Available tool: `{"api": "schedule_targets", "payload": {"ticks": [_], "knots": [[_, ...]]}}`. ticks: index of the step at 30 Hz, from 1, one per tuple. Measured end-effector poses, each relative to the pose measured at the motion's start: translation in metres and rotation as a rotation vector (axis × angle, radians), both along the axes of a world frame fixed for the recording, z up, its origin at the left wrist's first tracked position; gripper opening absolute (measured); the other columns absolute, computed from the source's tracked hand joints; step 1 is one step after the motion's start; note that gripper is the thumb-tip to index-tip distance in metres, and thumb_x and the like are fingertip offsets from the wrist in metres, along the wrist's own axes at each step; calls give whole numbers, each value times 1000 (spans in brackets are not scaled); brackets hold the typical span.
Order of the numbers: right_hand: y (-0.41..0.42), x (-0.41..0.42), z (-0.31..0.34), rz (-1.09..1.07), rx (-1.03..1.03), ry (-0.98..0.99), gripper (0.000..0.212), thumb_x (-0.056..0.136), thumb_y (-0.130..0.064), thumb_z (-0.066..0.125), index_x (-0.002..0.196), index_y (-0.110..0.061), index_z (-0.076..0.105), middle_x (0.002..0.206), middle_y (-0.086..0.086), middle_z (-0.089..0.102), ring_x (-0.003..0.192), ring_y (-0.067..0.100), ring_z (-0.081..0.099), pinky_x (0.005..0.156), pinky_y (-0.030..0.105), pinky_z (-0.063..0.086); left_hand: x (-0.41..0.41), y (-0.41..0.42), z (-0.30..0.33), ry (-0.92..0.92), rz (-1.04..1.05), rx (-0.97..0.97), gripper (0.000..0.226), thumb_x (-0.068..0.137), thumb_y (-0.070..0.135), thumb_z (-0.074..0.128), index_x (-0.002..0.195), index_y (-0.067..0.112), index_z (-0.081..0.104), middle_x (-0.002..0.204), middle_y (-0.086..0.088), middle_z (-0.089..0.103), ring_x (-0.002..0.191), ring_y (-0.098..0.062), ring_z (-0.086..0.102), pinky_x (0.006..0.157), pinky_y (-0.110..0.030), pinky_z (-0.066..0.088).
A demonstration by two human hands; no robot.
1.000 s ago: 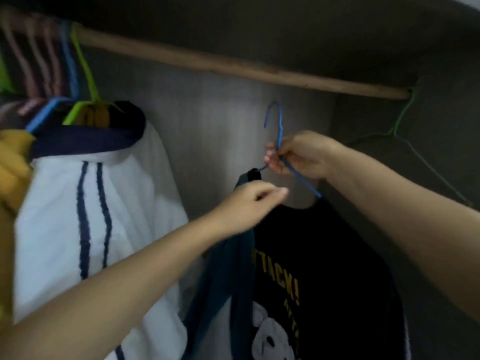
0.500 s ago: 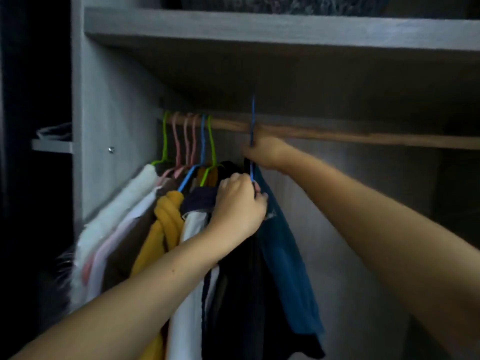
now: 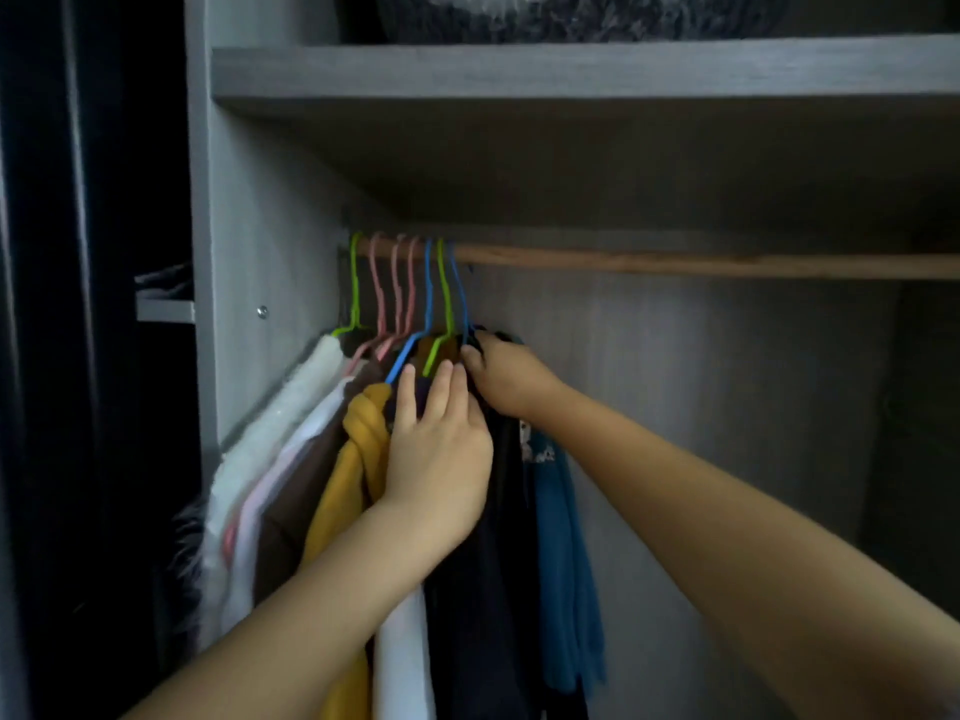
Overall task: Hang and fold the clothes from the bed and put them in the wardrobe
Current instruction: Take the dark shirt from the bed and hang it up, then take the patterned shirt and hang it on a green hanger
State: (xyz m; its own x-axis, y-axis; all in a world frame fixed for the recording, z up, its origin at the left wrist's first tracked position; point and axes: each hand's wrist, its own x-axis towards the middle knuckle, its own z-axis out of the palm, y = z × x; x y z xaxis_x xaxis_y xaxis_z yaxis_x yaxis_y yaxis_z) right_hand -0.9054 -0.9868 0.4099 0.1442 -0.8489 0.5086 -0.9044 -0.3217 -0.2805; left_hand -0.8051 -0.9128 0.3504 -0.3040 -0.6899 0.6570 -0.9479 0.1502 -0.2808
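a: under the shelf point(image 3: 571, 70), grey wardrobe point(image 3: 249, 283): wood rail point(image 3: 727, 265), seven hangers, clothes bunched at left.
b: writing?
a: white print on black shirt point(image 3: 498, 511), unreadable.
b: hands?
a: left hand point(image 3: 441, 459) flat, fingers straight on the clothes. right hand point(image 3: 506, 379) pinches shirt collar under blue hanger point(image 3: 460, 293).

Dim, soft-focus; deep shadow at left
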Motion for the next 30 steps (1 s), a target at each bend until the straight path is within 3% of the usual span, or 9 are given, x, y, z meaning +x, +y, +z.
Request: {"api": "schedule_targets", "payload": {"ticks": [4, 8, 12, 15, 19, 22, 25, 30], "knots": [[34, -71, -31, -145, -34, 22, 40, 102, -30, 33, 137, -13, 42, 129, 16, 56, 116, 32, 53, 102, 46, 39, -33, 14, -6, -1, -113, 19, 54, 95, 24, 43, 146, 10, 31, 157, -16, 16, 147, -28, 3, 113, -57, -8], [101, -154, -63, -343, -77, 120, 41, 101, -29, 35, 141, -19, 42, 137, 8, 51, 118, 29, 53, 102, 41, 33, -95, 37, -15, 40, -361, 18, 37, 94, 24, 45, 129, 16, 50, 140, -10, 42, 136, -27, 30, 114, -54, 8], [211, -232, -112, -535, -30, 131, 38, 99, -27, 38, 134, -20, 49, 128, 8, 54, 112, 32, 56, 88, 39, 45, -183, 90, -42, 135, -756, 81, 29, 94, 22, 42, 116, 15, 60, 111, -6, 60, 106, -27, 53, 88, -40, 39], [311, -280, -150, -704, 5, 85, 33, 98, -28, 37, 126, -23, 54, 116, 4, 57, 103, 30, 60, 78, 38, 48, -255, 155, -65, 173, -1019, 178, 27, 94, 22, 43, 111, 16, 63, 104, -5, 63, 101, -27, 56, 78, -37, 42], [451, -332, -193, -958, 27, 53, 31, 97, -27, 38, 121, -26, 57, 117, 3, 61, 100, 32, 61, 75, 36, 46, -336, 256, -97, 187, -1241, 309, 25, 93, 22, 45, 109, 18, 64, 102, -3, 64, 100, -26, 57, 71, -34, 40], [556, -359, -232, -1171, 77, 29, 31, 97, -26, 40, 123, -27, 58, 124, 2, 61, 101, 31, 62, 73, 35, 43, -386, 333, -136, 104, -1352, 450, 24, 92, 22, 44, 105, 17, 63, 105, -6, 65, 99, -30, 58, 72, -35, 43], [663, -370, -283, -1357, 299, 11, 35, 98, -29, 39, 131, -24, 50, 130, 5, 54, 106, 33, 60, 72, 35, 41, -425, 413, -187, -30, -1402, 618, 26, 91, 21, 45, 109, 16, 63, 113, -9, 64, 104, -32, 59, 78, -37, 46], [819, -340, -378, -1614, 624, -206, 46, 100, -36, 38, 140, -14, 36, 134, 13, 43, 120, 34, 45, 87, 44, 43, -458, 540, -296, -412, -1515, 702, 33, 92, 27, 47, 122, 16, 56, 121, -9, 57, 113, -30, 52, 88, -38, 42]]}}
